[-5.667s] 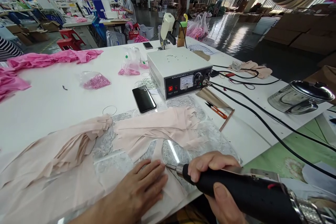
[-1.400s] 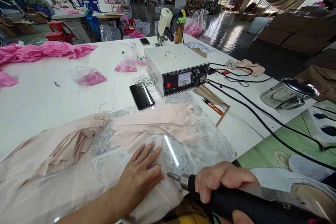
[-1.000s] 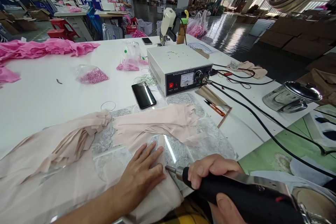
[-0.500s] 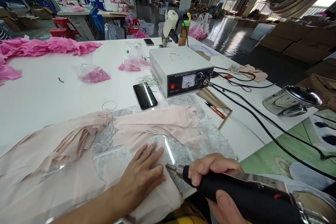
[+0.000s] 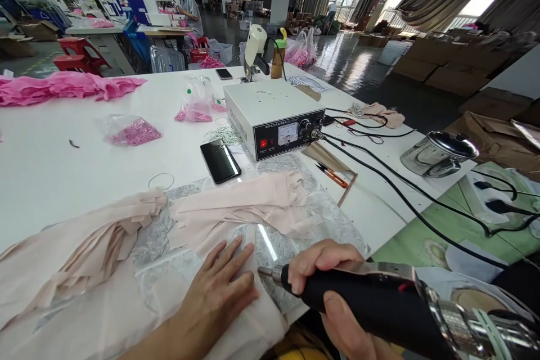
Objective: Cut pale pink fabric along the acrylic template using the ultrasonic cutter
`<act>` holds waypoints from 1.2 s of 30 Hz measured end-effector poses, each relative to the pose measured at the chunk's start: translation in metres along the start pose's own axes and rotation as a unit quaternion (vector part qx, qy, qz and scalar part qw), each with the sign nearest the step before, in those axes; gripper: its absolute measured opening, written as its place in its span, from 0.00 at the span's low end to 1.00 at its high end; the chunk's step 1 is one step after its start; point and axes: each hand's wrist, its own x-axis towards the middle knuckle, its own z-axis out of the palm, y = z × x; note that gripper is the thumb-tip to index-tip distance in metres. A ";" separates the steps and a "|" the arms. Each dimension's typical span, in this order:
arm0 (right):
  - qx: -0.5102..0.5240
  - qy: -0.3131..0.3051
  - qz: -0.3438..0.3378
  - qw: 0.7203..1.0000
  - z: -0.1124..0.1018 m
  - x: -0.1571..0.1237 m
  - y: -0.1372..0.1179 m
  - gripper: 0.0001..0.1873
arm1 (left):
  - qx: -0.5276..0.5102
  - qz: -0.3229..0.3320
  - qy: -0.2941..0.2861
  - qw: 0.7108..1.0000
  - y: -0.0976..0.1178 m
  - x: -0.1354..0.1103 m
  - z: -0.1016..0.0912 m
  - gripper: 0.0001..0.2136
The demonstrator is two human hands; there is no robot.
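My left hand (image 5: 219,289) lies flat with fingers spread on a pale beige fabric piece (image 5: 264,315), pressing it against the marble-patterned sheet (image 5: 337,225). My right hand (image 5: 333,281) is wrapped round a black handheld ultrasonic cutter (image 5: 358,304). Its thin metal tip (image 5: 265,271) points left and sits at the fabric's edge, just right of my left fingers; whether it touches the cloth I cannot tell. Beyond my hands a pile of beige strips (image 5: 244,199) lies on the sheet. More beige fabric strips (image 5: 93,242) are stacked at the left.
A white control box (image 5: 274,118) with cables stands behind. Near it lie a black phone (image 5: 220,161), orange thread snips (image 5: 333,175) and bags of pink bits (image 5: 135,130). A lidded steel cup (image 5: 436,154) stands right. A person (image 5: 188,11) sits at a sewing machine.
The view has swung slightly right, so the table's things sit further left. My left hand stays on the fabric; the cutter stays gripped, with its tip still by the fabric's edge.
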 end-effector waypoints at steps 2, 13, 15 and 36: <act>0.002 0.000 0.003 1.000 -0.002 -0.002 0.004 0.06 | 0.006 0.011 -0.011 1.000 -0.001 0.003 -0.005 0.12; -0.010 -0.038 0.006 0.999 -0.005 0.000 0.015 0.04 | 0.022 0.033 -0.037 0.999 -0.004 0.009 -0.018 0.08; -0.017 -0.040 0.005 0.999 -0.005 0.001 0.014 0.04 | 0.026 0.029 -0.037 0.999 -0.003 0.009 -0.018 0.09; 0.042 -0.021 0.013 0.999 -0.007 0.006 0.034 0.06 | -0.002 -0.008 0.021 1.000 -0.001 -0.005 0.007 0.12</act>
